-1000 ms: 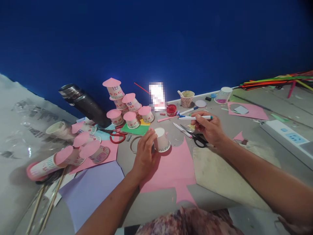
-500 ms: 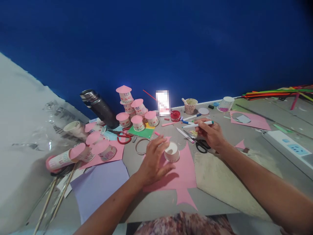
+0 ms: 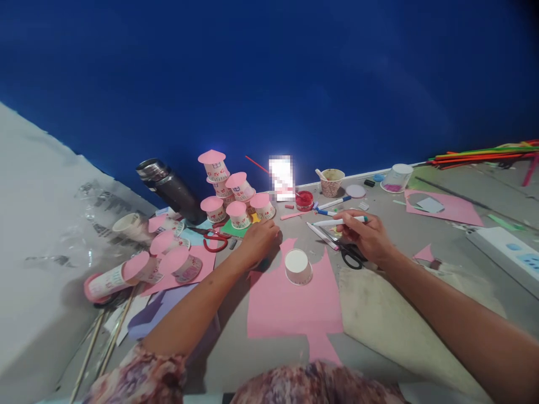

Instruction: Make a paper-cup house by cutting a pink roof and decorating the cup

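Against a deep blue wall, a gray worktable is strewn with craft supplies, a red jar among them, as a person in a floral-patterned garment works with both hands. The right hand holds a slim white marker, fingers clamped on its barrel, beside black-handled scissors. The left hand reaches near a green card, its fingers curled close together; whether they grip anything cannot be told from this angle. Between the forearms, a white paper cup sits upside down on a cut pink sheet, touched by neither hand. Pink-roofed cups (some stacked into a small tower) stand beyond the left hand, to the right of a dark, tilted bottle. A white power strip lies at far right.
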`<state>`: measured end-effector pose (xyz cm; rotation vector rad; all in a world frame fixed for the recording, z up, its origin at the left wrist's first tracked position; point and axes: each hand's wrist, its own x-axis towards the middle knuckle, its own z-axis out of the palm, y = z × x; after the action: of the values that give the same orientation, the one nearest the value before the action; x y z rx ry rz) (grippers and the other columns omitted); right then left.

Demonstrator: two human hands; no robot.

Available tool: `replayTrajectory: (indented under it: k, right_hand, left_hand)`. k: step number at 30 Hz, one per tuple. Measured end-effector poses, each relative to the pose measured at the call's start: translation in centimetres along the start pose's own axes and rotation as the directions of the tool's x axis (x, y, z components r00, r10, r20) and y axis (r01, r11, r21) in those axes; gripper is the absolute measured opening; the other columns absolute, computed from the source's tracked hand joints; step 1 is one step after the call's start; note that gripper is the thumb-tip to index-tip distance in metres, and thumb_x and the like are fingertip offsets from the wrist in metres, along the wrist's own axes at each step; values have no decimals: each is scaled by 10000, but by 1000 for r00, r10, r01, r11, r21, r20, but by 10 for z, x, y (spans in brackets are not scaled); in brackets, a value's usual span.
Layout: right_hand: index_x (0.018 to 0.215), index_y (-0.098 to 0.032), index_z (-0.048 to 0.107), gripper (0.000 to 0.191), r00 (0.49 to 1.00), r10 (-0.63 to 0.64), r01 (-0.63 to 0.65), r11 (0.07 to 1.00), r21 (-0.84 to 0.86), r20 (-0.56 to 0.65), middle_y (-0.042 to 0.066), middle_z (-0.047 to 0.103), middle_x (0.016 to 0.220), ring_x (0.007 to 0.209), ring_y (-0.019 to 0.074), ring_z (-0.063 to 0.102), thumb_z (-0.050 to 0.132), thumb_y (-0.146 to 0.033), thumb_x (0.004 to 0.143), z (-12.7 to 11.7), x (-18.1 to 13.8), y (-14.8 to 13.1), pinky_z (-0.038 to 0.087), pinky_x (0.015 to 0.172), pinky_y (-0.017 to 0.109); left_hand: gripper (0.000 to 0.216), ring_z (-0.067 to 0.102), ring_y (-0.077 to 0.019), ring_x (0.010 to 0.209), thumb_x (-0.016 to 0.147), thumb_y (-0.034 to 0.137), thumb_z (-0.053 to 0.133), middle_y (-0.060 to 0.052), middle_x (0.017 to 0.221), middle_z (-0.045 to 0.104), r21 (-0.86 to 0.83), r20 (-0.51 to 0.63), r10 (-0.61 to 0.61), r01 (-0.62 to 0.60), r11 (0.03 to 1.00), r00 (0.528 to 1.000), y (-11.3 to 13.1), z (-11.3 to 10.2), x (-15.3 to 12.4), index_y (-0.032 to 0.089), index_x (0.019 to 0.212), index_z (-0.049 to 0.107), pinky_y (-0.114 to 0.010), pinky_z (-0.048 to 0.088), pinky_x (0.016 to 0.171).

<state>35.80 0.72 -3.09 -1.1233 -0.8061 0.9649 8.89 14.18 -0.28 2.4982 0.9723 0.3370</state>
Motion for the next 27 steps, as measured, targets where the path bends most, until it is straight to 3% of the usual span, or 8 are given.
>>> replayTrajectory:
  k: [5, 10, 12, 15, 16, 17, 23, 27]
  right_hand:
    - [922, -194, 820, 361, 999, 36, -36, 999, 0, 36, 28, 735, 687, 535, 113, 490, 877, -527, 792, 0, -2, 4, 394, 460, 242]
    - [1006, -208, 836, 308, 993, 41, -39, 999, -19, 112, 61, 793, 798, 567, 120, 498, 851, -466, 839, 10, -13, 0, 439, 508, 274]
    - [1027, -220, 840, 294, 991, 26, -17, 997, -70, 131, 65, 808, 826, 569, 118, 506, 824, -462, 862, 16, -21, -5, 455, 523, 278]
    - [1029, -224, 843, 305, 989, 37, -13, 986, -168, 145, 73, 821, 836, 536, 113, 515, 795, -480, 869, 24, -31, -14, 413, 471, 259]
    - [1030, -221, 842, 320, 988, 41, -13, 982, -186, 150, 78, 824, 835, 521, 113, 520, 795, -489, 862, 26, -33, -16, 396, 452, 255]
    - [1027, -215, 840, 335, 987, 44, -13, 981, -195, 155, 83, 825, 832, 507, 113, 526, 801, -497, 851, 27, -34, -19, 387, 437, 253]
    - [1026, -208, 825, 382, 987, 72, -48, 986, -162, 146, 90, 824, 850, 498, 131, 617, 820, -534, 826, 30, -36, -23, 385, 406, 241]
    - [1039, -217, 828, 368, 987, 54, -23, 980, -196, 153, 95, 831, 867, 564, 162, 675, 799, -535, 854, 26, -35, -21, 451, 450, 258]
  left_hand:
    - [105, 618, -274, 984, 829, 105, 648, -96, 921, 651, -244, -43, -82, 69, 967, 996, -5, 1, 5, 173, 861, 721, -421, 482, 947]
    - [251, 638, -168, 737, 890, 318, 670, -39, 870, 675, -580, -5, -144, 114, 807, 990, 10, -7, 1, 170, 1091, 697, -305, 514, 699]
    - [283, 656, -152, 713, 886, 373, 713, -40, 864, 698, -749, 36, -175, 143, 647, 984, 18, -6, -2, 170, 1081, 684, -277, 502, 654]
    - [332, 658, -128, 675, 739, 298, 907, -38, 809, 726, -963, 183, -242, 223, 153, 953, 28, -1, -5, 154, 965, 711, -238, 476, 608]
    - [332, 656, -122, 662, 706, 268, 938, -38, 787, 730, -970, 218, -248, 237, 48, 944, 30, 1, -5, 146, 924, 719, -230, 470, 594]
    - [318, 655, -119, 652, 701, 255, 947, -39, 771, 734, -970, 236, -250, 245, 6, 939, 31, 2, -5, 139, 894, 723, -224, 467, 581]
    - [324, 672, -121, 624, 689, 259, 966, -59, 759, 763, -964, 261, -236, 267, -6, 936, 31, 8, -6, 129, 864, 726, -217, 469, 556]
    - [335, 683, -127, 616, 689, 251, 970, -73, 765, 772, -957, 281, -216, 289, 3, 935, 32, 9, -7, 114, 870, 724, -222, 472, 556]
